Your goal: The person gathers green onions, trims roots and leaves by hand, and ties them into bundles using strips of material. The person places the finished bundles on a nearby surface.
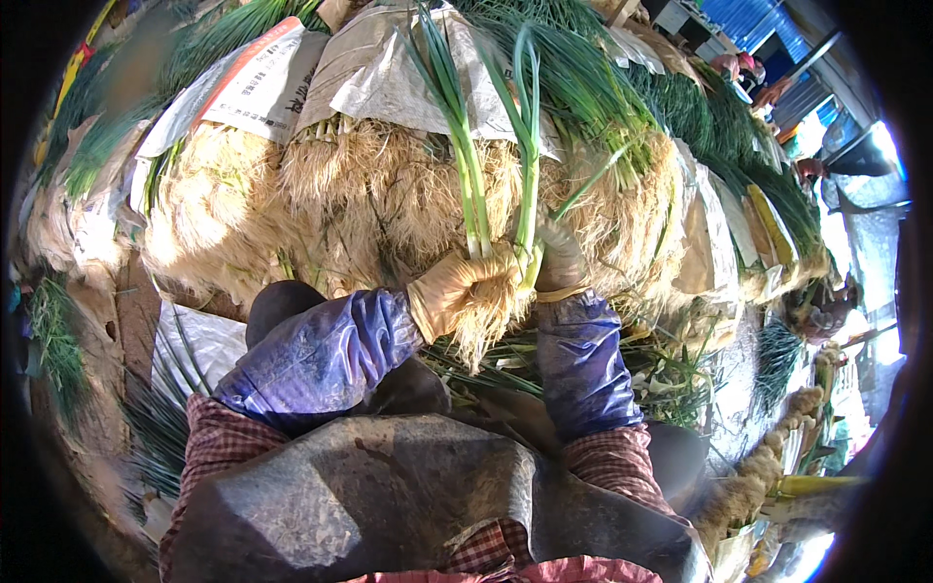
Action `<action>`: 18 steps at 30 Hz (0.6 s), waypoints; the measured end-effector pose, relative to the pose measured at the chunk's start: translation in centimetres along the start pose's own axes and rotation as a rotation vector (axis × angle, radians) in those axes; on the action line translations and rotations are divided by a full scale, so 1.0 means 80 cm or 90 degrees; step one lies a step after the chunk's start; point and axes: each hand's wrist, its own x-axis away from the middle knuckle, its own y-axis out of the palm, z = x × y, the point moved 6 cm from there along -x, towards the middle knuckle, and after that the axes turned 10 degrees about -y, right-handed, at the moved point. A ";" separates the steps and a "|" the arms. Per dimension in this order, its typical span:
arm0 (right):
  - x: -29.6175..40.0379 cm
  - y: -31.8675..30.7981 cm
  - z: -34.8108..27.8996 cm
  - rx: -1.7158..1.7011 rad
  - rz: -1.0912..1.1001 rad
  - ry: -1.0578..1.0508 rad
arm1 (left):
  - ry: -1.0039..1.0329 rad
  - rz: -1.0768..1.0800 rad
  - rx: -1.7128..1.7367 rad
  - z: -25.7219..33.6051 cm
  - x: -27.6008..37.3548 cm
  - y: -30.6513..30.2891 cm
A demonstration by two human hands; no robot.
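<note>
My left hand [444, 295], in a pale glove, grips a few green onions [474, 189] near their base. Their tan roots [485, 313] hang below the fist, and the leaves point up and away from me. Close on its right is my gloved right hand [561, 255], partly behind another green onion stalk [531, 182] of the same handful. A single green leaf [594, 178] slants up from beside its fingers. Those fingers are blurred and partly hidden, so whether they hold the leaf or the stalk does not show.
Root-fringed green onion bundles [342, 167], partly wrapped in printed sacking [255, 80], are heaped before me. Loose leaves and trimmings [670, 386] lie beyond my knees. A dark apron [408, 488] covers my lap. More bundles [758, 459] line the right; people [743, 65] are at far right.
</note>
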 end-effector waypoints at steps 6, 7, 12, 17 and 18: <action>-0.001 0.006 -0.017 0.276 -0.048 0.050 | 0.012 0.055 -0.055 0.006 0.007 -0.004; -0.001 -0.001 -0.018 0.301 -0.011 0.043 | 0.003 0.082 -0.054 0.005 0.009 -0.004; 0.002 -0.028 -0.011 0.317 -0.053 0.083 | 0.138 0.158 -0.458 0.020 0.025 0.017; 0.004 -0.011 -0.010 0.122 -0.238 0.051 | 0.126 -0.007 -0.148 0.015 0.027 0.017; 0.009 -0.002 -0.011 0.081 -0.268 0.060 | 0.098 -0.094 -0.118 0.012 0.025 0.023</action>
